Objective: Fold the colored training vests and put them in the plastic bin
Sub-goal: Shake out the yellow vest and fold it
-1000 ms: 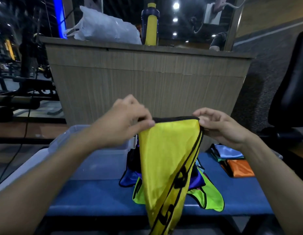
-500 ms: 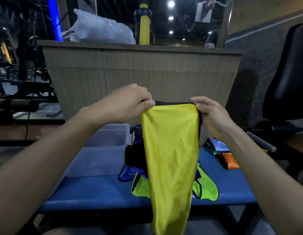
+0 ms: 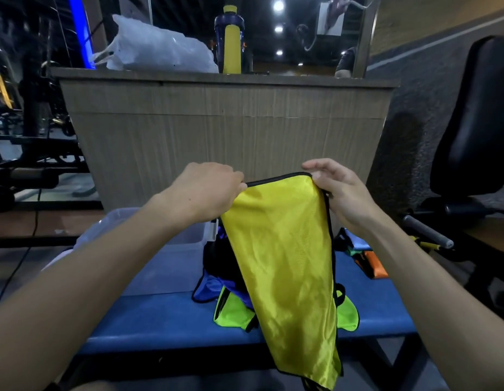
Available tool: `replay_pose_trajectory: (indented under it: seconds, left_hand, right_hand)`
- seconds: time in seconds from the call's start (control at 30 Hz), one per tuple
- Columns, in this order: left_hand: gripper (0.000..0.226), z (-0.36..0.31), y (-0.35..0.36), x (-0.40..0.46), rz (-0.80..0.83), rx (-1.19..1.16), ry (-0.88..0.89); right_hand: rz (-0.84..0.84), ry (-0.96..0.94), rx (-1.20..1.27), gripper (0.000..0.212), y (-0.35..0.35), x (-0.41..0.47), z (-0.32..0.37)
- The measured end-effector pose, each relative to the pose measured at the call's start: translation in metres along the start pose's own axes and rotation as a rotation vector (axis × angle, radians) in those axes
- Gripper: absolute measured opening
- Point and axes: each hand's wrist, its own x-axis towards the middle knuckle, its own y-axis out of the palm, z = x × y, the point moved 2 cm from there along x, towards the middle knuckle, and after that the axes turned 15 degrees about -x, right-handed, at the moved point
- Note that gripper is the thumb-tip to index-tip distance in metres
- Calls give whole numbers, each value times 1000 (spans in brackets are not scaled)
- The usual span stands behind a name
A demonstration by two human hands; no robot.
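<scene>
Ahead, counter; bottle, plastic bag on top.

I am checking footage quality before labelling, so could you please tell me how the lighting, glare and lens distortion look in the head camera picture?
Head view: the room is dim, with ceiling lights blown out into glare; the yellow vest is brightly lit with sheen on its folds and stays sharp; wide-angle distortion bows the wooden counter and stretches the forearms at the edges; the gym gear far left is dark and murky.

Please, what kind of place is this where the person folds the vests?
Probably a gym: a blue padded bench, dark exercise machines at the left, and a sports bottle on the wooden counter.
</scene>
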Motion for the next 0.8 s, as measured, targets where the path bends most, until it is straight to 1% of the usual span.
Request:
replay_pose_trajectory:
  seconds: [0.03,0.13,0.17,0.27,0.3,0.37,0.43,0.5,0.57,0.63,0.67,0.73,0.8]
  left_hand:
    - [34,0,0,0,-17,-1,5]
    - [24,7,-1,2,-149,-87,70]
    - [24,8,-2,4,-177,-159,95]
    - [23,5,-13,9,-168,-598,72]
    - [20,3,-18,10,-174,-684,71]
    - [17,-2,-26,12,-185,-745,97]
    - [16,-9,-31,11,-142,-837,125]
    - [18,-18,-35,9,-58,-960,159]
    - [19,-34,-37,6,66,-1029,203]
    - [20,-53,-34,5,194,-1079,231]
    - [21,-64,-30,4,255,-1121,240]
    - [21,-88,-17,5,347,-1224,266]
    - [21,-115,-3,7,397,-1333,300]
  right_hand:
    - [1,1,10,23,-1,0,-2]
    - [4,30,46,23,-4,-1,-9]
    - [10,44,64,23,-3,-1,-13]
    - [40,96,149,25,3,-6,-30]
    - [53,115,174,26,6,-9,-36]
    - [63,152,201,29,13,-16,-49]
    - [52,175,221,27,16,-23,-58]
    - [62,180,244,29,14,-30,-63]
    - [113,181,240,31,6,-41,-69]
    - [210,203,219,25,-13,-57,-80]
    - [265,217,191,28,-26,-67,-86]
    - [361,251,97,46,-60,-87,-95]
    - [402,303,-12,55,-98,-103,-94]
